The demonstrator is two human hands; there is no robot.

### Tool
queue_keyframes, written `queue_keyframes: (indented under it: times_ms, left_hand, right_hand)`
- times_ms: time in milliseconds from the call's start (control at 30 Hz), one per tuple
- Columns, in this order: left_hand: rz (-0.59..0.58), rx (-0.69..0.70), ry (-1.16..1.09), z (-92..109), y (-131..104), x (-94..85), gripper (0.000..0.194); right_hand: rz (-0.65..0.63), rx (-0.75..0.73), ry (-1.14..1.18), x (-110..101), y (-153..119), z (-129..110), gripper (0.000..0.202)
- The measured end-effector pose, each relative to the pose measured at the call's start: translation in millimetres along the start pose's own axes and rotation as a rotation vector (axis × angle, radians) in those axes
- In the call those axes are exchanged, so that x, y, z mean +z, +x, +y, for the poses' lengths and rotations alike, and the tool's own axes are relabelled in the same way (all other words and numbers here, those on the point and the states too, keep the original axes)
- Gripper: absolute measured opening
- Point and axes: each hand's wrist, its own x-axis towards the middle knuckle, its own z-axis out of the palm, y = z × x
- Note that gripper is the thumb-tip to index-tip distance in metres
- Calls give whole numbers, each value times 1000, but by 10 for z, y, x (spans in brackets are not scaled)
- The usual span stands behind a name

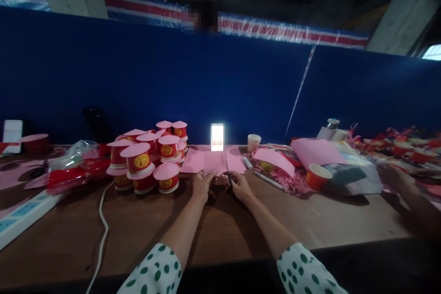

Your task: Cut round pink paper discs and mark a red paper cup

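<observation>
Pink paper [214, 161] is pinched along its near edge by my left hand [202, 185], thumb on top. My right hand [240, 185] is closed round the dark handles of scissors [229, 178], whose blades point away from me at the paper. Whether the blades are apart is too small to tell. More pink sheets [193, 160] lie flat under and beside the held piece. Just behind the paper stands a lit phone [217, 138]. A white marker [247, 162] rests to the right of the sheets.
Left of my hands, red paper cups with pink cone tops [139, 161] are stacked. A power strip [27, 216] and white cable [102, 220] lie farther left. Pink scraps [292, 181], a red cup [317, 177] and a white cup [254, 141] are rightward. Another person's arm [409, 197] reaches in.
</observation>
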Motion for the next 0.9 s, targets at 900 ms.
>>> queue_keyframes:
  times_ms: [900]
  left_hand:
    - [19,17,-18,18,-15,17,35]
  right_hand:
    - [13,-7,-29,-5,5,7,26]
